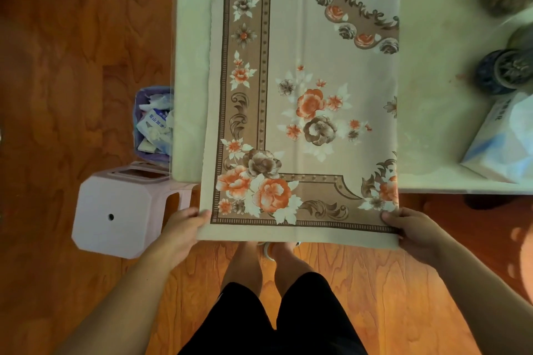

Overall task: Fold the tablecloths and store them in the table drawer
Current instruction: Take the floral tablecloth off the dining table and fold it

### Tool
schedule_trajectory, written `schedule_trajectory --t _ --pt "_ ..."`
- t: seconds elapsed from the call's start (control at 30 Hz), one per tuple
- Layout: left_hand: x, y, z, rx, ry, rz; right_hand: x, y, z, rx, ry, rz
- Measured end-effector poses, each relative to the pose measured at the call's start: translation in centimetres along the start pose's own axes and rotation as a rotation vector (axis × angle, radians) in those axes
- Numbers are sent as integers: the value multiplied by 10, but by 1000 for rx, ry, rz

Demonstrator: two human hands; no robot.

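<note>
Head view: both hands pinch the tablecloth (302, 112) corners off the bench (427, 124) edge.
Left hand (184, 228) and right hand (409, 228) pinch apparently doubled cloth; uneven pulling could skew the fold.

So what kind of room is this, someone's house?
Most likely a home, perhaps a dining or living area. A floral tablecloth lies over a pale table, the floor is wood, and a small bin full of wrappers stands beside a pink plastic stool.

Black shorts (274, 320), bare arms & legs, pale sandals (268, 251).
</note>
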State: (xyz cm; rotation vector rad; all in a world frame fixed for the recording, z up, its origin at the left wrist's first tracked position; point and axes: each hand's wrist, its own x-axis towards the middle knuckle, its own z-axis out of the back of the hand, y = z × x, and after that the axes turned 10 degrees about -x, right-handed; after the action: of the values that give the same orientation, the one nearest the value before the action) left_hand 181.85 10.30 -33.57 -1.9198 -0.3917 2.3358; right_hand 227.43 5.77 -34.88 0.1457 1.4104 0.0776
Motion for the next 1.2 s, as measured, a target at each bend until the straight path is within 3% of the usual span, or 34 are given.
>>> schedule_trajectory --t 0.07,0.13,0.2,0.27,0.33,0.47,0.53,0.63,0.8,0.87,0.93,1.0,1.07,1.2 --pt "-11 -12 4 25 85 75 -6 5 0 -188 24 -51" --pt "-23 -28 4 -31 161 141 -7 15 0 -577 -85 29" --pt "-36 -44 -3 -159 223 166 -10 32 0 -943 -387 257" --pt "-49 -60 -15 -293 280 175 -14 46 1 -1144 -573 541" --pt "-60 -74 -28 -428 343 189 -13 53 4 -1444 -591 748" --pt "-72 -96 -48 -543 443 181 -1 37 22 -1783 -453 797" --pt "-78 -111 -57 -598 489 162 -4 25 25 -1754 -356 926" --pt "-77 -138 -62 -745 566 126 -10 26 27 -1648 -352 1085" --pt "-78 -186 -78 -896 666 151 -26 56 28 -1585 -464 1030" --pt "-80 -204 -84 -914 717 136 -35 80 14 -1561 -476 1111" --pt "-80 -222 -87 -934 721 103 -43 102 1 -1371 -421 1189" --pt "-84 -245 -86 -965 699 50 -60 121 -9 -1027 -285 1032" --pt "-86 -274 -85 -987 686 -9 -75 138 -11 -701 -264 874" --pt "-87 -347 -95 -948 635 -130 -91 205 6 -311 -204 757"
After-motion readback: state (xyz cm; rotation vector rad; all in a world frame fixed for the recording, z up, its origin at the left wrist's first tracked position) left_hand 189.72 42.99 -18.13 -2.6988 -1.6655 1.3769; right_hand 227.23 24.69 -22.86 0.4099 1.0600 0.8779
